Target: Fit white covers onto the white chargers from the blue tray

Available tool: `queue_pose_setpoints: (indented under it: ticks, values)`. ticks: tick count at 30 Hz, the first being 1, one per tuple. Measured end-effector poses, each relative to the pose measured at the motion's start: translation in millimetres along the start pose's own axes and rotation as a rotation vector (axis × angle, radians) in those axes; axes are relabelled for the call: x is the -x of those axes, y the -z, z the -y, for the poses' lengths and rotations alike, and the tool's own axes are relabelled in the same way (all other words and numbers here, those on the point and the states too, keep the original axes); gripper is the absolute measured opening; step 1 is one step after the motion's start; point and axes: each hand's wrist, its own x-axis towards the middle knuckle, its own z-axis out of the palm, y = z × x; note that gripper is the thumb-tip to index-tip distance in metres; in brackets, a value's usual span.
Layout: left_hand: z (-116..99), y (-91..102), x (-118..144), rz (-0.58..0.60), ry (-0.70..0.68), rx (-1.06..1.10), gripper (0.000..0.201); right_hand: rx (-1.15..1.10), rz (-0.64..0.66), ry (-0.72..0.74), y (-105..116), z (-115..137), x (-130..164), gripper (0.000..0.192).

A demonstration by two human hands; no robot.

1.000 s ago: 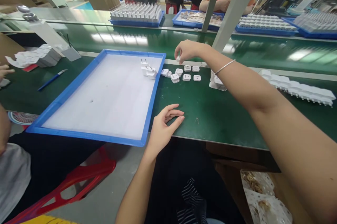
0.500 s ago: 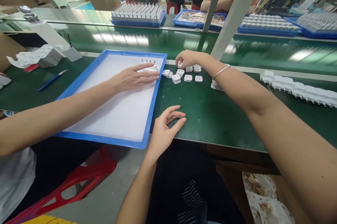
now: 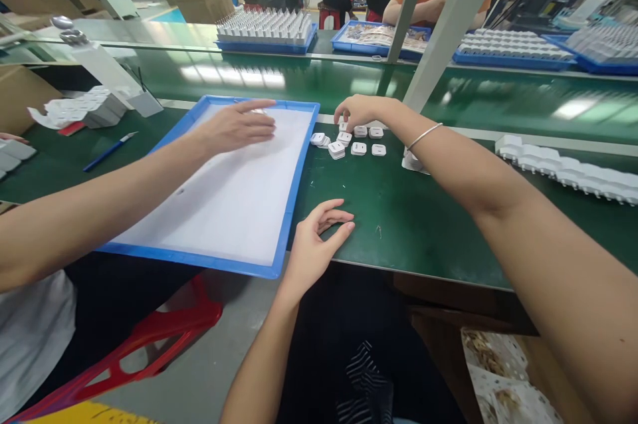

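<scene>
My right hand (image 3: 359, 111) reaches over the far side of the bench, its fingers closed on a small white square plastic piece (image 3: 343, 125). Several similar white pieces (image 3: 358, 149) lie around it, some stacked and some single, each with a dark slot-like mark. My left hand (image 3: 321, 234) rests at the bench's near edge, thumb and fingers apart, holding nothing. Left of it is a blue-rimmed tray (image 3: 284, 224) with a white lining. Over the tray a co-worker's hand (image 3: 239, 126) partly covers something white under its fingers.
A long row of joined white parts (image 3: 573, 168) lies at the right. On the left are a blue pen-like tool (image 3: 107, 153) and white packing trays (image 3: 90, 108). A slanted metal post (image 3: 448, 32) rises behind my right hand. Loaded blue trays (image 3: 266, 47) stand across the far ledge.
The co-worker's hand has moved left and away across the tray, taking the white pronged parts with it. My hands stay almost where they were; the view has shifted slightly.
</scene>
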Motion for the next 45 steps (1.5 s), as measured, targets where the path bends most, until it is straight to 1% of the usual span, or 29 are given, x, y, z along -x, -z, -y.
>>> queue_pose_setpoints:
  ticks: [3, 5, 6, 8, 10, 13, 16, 20, 25, 27, 36, 42, 45]
  values:
    - [0.3, -0.2, 0.7, 0.0, -0.009, -0.007, 0.038, -0.057, -0.105, 0.006, 11.5, 6.6, 4.3, 0.046]
    - [0.1, -0.6, 1.0, -0.003, -0.011, -0.012, 0.038, -0.093, -0.139, 0.032, 16.2, 18.4, 8.0, 0.045]
    - [-0.1, -0.7, 1.2, -0.003, -0.012, -0.013, 0.038, -0.103, -0.134, 0.049, 16.6, 26.4, 9.8, 0.046]
    - [-0.4, -0.9, 1.4, -0.003, -0.016, -0.014, 0.037, -0.106, -0.106, 0.085, 13.2, 43.9, 12.3, 0.044]
    - [-0.5, -0.9, 1.6, -0.005, -0.02, -0.007, 0.037, -0.103, -0.096, 0.108, 6.0, 59.3, 13.1, 0.036]
    - [-0.3, -1.1, 1.5, -0.013, -0.021, 0.007, 0.037, -0.153, -0.146, 0.137, -5.0, 70.9, 12.8, 0.019]
    - [-0.1, -1.6, 1.2, -0.015, -0.015, 0.011, 0.037, -0.272, -0.183, 0.159, -12.2, 69.0, 13.5, 0.012]
    - [-0.2, -2.1, 1.3, -0.015, -0.024, -0.001, 0.037, -0.388, -0.222, 0.164, -23.5, 61.6, 14.6, 0.016]
    - [1.0, -2.5, 2.4, -0.021, -0.039, -0.016, 0.037, -0.378, -0.314, 0.108, -44.1, 59.4, 10.1, 0.03]
    - [1.6, -2.7, 2.8, -0.022, -0.043, -0.021, 0.037, -0.362, -0.329, 0.099, -49.0, 59.7, 8.4, 0.031]
    - [1.0, -4.9, 2.6, -0.033, -0.047, -0.063, 0.037, -0.367, -0.353, 0.078, -50.8, 57.0, 11.6, 0.029]
    - [3.0, -4.6, 2.9, -0.033, -0.057, -0.077, 0.038, -0.352, -0.358, 0.069, -53.6, 56.2, 10.0, 0.04]
    - [3.1, -4.6, 3.2, -0.032, -0.063, -0.081, 0.038, -0.324, -0.369, 0.057, -54.6, 59.4, 8.3, 0.041]
